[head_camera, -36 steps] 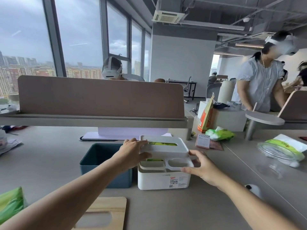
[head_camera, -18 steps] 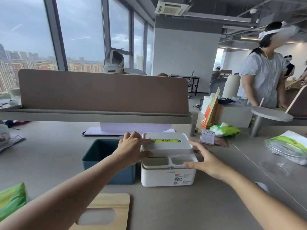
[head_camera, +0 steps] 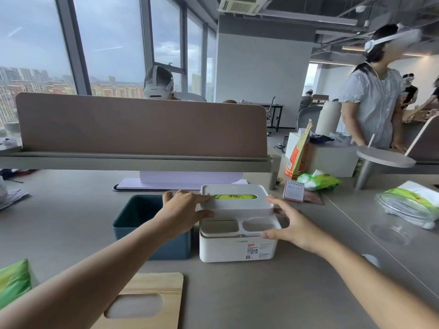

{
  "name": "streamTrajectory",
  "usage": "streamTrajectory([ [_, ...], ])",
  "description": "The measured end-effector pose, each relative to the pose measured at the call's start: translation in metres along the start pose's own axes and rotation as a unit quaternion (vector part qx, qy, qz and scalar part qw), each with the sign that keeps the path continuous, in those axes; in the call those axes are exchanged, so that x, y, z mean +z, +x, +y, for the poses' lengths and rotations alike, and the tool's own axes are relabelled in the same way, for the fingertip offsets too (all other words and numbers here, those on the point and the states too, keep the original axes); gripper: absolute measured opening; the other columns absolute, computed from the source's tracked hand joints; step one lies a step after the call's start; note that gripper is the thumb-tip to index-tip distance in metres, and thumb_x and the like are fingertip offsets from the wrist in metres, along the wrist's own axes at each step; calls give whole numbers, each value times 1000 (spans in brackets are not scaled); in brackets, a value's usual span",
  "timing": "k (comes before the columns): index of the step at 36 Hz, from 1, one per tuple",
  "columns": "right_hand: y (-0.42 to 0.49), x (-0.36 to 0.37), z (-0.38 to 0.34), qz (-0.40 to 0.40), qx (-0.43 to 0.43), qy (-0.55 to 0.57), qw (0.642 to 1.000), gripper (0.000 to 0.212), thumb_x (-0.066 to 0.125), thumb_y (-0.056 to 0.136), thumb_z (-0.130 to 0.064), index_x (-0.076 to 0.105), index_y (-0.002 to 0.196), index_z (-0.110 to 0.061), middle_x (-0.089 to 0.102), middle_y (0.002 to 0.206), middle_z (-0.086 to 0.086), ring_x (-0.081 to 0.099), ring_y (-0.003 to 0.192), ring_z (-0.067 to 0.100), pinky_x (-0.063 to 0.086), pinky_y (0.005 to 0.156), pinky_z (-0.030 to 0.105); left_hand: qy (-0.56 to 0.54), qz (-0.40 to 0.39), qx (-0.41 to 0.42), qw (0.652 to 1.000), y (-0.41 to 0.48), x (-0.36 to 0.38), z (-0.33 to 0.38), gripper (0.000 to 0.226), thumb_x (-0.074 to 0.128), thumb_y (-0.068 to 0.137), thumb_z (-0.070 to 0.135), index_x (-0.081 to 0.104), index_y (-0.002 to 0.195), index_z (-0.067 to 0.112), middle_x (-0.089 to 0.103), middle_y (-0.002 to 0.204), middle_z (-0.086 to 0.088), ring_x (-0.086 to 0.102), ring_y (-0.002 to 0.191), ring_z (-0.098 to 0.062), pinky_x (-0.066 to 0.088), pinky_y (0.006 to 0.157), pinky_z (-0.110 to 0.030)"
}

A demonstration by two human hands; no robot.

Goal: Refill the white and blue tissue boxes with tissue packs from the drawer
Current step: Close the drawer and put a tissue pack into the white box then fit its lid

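On the desk [head_camera: 237,293], beside the open blue box [head_camera: 152,233], the white box [head_camera: 237,245] looks light, stiff and smooth, so both spread hands, left [head_camera: 183,212] and right [head_camera: 292,224], sensibly press its lid [head_camera: 237,205] at the 2 ends, fingers uncurled.
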State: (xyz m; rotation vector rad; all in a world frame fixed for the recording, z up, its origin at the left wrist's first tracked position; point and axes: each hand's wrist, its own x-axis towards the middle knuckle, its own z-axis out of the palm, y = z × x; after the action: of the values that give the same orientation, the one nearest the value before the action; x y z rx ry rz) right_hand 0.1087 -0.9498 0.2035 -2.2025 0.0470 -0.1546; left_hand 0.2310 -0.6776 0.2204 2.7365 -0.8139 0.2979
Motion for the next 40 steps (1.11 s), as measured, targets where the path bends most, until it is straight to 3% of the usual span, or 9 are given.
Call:
streamTrajectory([
  [9, 2, 4, 3, 10, -10, -28, 999, 132, 78, 30, -80, 38, 145, -30, 36, 143, -18, 38, 136, 9, 32, 115, 37, -1, -8, -4, 1000, -10, -9, 6, 56, 52, 87, 60, 50, 137, 37, 69, 100, 4, 47, 124, -22, 24, 106, -49],
  [12, 1, 2, 2, 14, -10, -42, 999, 126, 80, 35, -76, 39, 145, -30, 37, 148, -15, 38, 135, 8, 33, 114, 34, -7, -25, -12, 1000, -9, -9, 8, 55, 52, 87, 60, 50, 137, 37, 53, 79, 5, 45, 126, -21, 19, 110, -49],
  [15, 0, 0, 3, 17, -11, -72, 997, 121, 76, 38, -77, 39, 144, -34, 35, 151, -14, 37, 135, 8, 33, 113, 33, -10, -44, -16, 999, -9, -10, 7, 56, 50, 86, 62, 48, 137, 40, 65, 107, 3, 37, 134, -23, 13, 112, -50],
  [17, 0, 0, 3, 17, -14, -81, 996, 118, 75, 40, -77, 38, 144, -34, 33, 151, -16, 36, 136, 7, 32, 112, 30, 10, -55, -14, 998, -9, -10, 7, 58, 49, 86, 64, 44, 140, 42, 48, 145, 1, 24, 144, -27, 8, 113, -52],
  [19, 0, -1, 3, 16, -18, -88, 996, 115, 77, 44, -75, 39, 144, -32, 30, 152, -18, 32, 138, 6, 30, 110, 26, 38, -60, -1, 998, -8, -11, 8, 60, 46, 86, 65, 40, 142, 42, 28, 158, 2, 13, 148, -26, 4, 116, -54],
  [23, 3, -2, 3, 7, -31, -107, 994, 94, 82, 61, -56, 40, 141, -31, 14, 156, -26, 19, 142, -1, 23, 112, 25, 36, -53, 21, 998, -7, -10, 7, 60, 47, 87, 63, 42, 142, 40, 27, 158, 12, 16, 148, -21, 2, 117, -53],
  [31, 5, -8, 8, -32, -20, -129, 991, 85, 65, 60, -79, 36, 133, -47, 20, 154, -31, 25, 139, 0, 27, 116, 36, 38, -47, 42, 997, -5, -10, 3, 59, 49, 85, 64, 46, 139, 39, 39, 151, 16, 30, 142, -15, 8, 116, -53],
  [35, 8, -11, 11, -53, -9, -94, 994, 48, 60, 85, -56, 39, 128, -49, 21, 153, -31, 23, 143, 4, 23, 118, 41, 26, -52, 45, 997, -3, -18, 3, 67, 53, 78, 72, 52, 135, 38, 51, 142, 16, 40, 135, -13, 12, 114, -50],
  [40, 8, -16, 14, -90, -7, -84, 992, 55, 66, 88, -36, 37, 133, -47, 17, 153, -32, 17, 142, -1, 17, 118, 32, 51, -97, 57, 992, -4, -22, 6, 101, 58, 53, 87, 43, 141, 39, 45, 147, 14, 38, 137, -16, 3, 116, -54],
])
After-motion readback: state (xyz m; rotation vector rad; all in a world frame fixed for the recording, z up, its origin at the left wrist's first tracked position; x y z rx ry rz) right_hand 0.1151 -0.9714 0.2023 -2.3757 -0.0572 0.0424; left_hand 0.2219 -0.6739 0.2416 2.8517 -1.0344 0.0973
